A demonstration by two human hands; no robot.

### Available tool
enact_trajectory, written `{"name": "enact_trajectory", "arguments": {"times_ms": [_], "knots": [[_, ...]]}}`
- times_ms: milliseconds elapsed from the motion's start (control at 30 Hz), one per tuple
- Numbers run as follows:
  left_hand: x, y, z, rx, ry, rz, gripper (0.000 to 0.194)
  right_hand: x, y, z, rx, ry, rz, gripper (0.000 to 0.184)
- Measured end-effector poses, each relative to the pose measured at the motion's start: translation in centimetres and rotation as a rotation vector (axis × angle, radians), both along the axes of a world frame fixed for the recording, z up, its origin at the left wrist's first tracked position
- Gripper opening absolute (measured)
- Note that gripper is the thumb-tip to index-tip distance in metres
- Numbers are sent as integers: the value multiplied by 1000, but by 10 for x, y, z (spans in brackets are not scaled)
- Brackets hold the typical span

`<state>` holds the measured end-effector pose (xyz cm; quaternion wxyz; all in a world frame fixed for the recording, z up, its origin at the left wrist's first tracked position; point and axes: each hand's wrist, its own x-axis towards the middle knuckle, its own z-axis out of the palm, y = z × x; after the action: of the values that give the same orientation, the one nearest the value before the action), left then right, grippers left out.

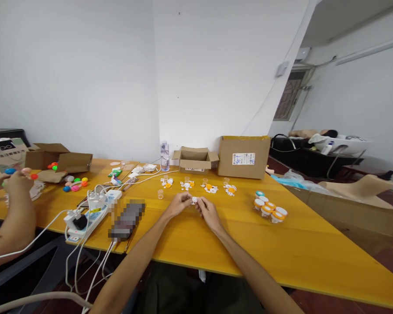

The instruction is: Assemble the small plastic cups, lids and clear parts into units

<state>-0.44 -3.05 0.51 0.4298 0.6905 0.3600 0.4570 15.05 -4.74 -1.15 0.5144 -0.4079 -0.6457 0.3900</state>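
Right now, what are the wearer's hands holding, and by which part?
A small white printed piece, held at its sides by the left hand and right hand.

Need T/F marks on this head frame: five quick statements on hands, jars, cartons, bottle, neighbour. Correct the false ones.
1. A small white piece is held between the fingers of the left hand and right hand. True.
2. The lidded jars stand left of the power strip. False: the lidded jars stand well to the right of the power strip.
3. The tall carton stands left of the small open carton. False: the tall carton is on the right of the small open carton.
4. A clear bottle stands upright, left of the small open carton. True.
5. Another person's arm shows at the far left. True.
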Motion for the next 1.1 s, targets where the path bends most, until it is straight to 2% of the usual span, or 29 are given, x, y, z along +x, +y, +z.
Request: {"name": "enact_trajectory", "arguments": {"times_ms": [100, 200, 433, 767, 900, 1100], "knots": [[-7, 2, 0, 141, 174, 82, 16, 0, 0, 1, -16, 27, -9, 52], [-17, 1, 0, 237, 359, 119, 15, 1, 0, 2, -32, 37, -17, 51], [-30, 1, -2, 312, 660, 191, 23, 2, 4, -5, -37, 18, -18, 41], [-35, 6, -7, 418, 761, 257, 36, 3, 7, -7, 75, -135, -34, 20], [-30, 4, -7, 446, 803, 297, 35, 2, 8, -8, 93, -168, -53, 19], [-28, 3, -9, 442, 877, 281, 38, 3, 7, -8, 87, -148, -48, 18]]}}
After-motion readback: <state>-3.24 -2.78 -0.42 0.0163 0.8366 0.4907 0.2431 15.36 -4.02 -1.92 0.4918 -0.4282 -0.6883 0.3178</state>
